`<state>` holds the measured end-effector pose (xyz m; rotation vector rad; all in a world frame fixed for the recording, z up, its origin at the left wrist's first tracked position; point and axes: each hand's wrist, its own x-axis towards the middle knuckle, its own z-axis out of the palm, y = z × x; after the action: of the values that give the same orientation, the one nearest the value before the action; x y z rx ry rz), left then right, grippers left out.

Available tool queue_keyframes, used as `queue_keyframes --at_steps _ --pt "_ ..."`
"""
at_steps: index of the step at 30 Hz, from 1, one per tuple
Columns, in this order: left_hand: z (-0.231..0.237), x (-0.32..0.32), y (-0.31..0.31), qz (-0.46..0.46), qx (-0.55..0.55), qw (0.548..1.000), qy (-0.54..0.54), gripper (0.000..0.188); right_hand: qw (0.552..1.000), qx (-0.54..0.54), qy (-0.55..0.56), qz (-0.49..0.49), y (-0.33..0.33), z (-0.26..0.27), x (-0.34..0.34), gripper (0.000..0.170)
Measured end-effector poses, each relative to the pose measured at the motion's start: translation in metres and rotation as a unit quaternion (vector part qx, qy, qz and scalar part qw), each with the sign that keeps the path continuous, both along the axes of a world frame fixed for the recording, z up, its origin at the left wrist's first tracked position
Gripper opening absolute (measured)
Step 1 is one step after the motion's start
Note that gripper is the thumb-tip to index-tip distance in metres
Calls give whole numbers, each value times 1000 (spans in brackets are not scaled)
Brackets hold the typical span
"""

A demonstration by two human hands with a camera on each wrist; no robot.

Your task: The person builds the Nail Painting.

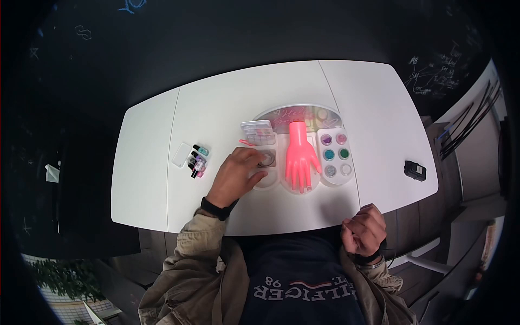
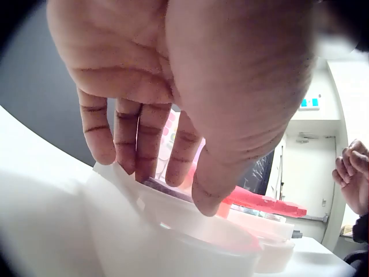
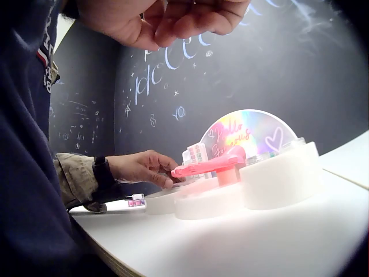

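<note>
Over the left tray section of the white stand, my left hand [image 1: 236, 174] reaches down, fingers extended and thumb apart, at a round clear item [image 1: 266, 158]. In the left wrist view the fingertips [image 2: 147, 164] hang at the white tray's rim [image 2: 173, 231]; whether they touch the item is hidden. A pink model hand [image 1: 299, 157] lies palm-down in the middle, fingers toward me. Near the table's front edge, my right hand [image 1: 364, 230] is raised with fingers loosely curled, holding nothing visible; the right wrist view shows its fingers [image 3: 196, 20] at the top.
Behind the model hand stands an iridescent panel [image 1: 281, 116]. Glitter pots [image 1: 329, 155] fill the right section; a clear case [image 1: 258, 131] stands at the back left. Small bottles [image 1: 198, 163] and a clear lid [image 1: 182, 155] lie farther left, a black device [image 1: 415, 170] at far right.
</note>
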<state>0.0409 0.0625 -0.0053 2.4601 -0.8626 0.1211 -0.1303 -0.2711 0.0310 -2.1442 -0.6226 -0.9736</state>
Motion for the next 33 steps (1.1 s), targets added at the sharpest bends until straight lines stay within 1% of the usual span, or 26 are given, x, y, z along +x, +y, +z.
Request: queue_keyframes --at_steps 2,5,8,11,20,26,29,32,33 --pt "8 -3 -3 -15 39 999 -17 43 1000 0 1 0 0 0 0 21" --pt "17 -11 -7 5 45 997 -62 44 1000 -4 1 -2 0 -1 0 21" --pt "23 -19 -7 -6 89 995 -42 47 1000 -5 3 -1 0 0 0 21" --pt "23 -26 -11 6 110 994 -12 51 1000 -4 7 1 1 0 0 21" --pt "16 -27 -13 2 128 992 -18 62 1000 -4 9 1 0 -1 -1 21" --pt "17 -28 -19 20 115 993 18 63 1000 -6 4 5 0 -1 0 22" --pt "17 -25 -13 1 92 996 2 60 1000 -5 9 8 -1 0 -1 22" --pt "16 -20 -1 5 28 1000 -6 55 1000 -6 13 5 -1 0 -2 20" --pt "23 -20 3 24 8 1000 -9 53 1000 -7 15 4 -1 0 -2 20"
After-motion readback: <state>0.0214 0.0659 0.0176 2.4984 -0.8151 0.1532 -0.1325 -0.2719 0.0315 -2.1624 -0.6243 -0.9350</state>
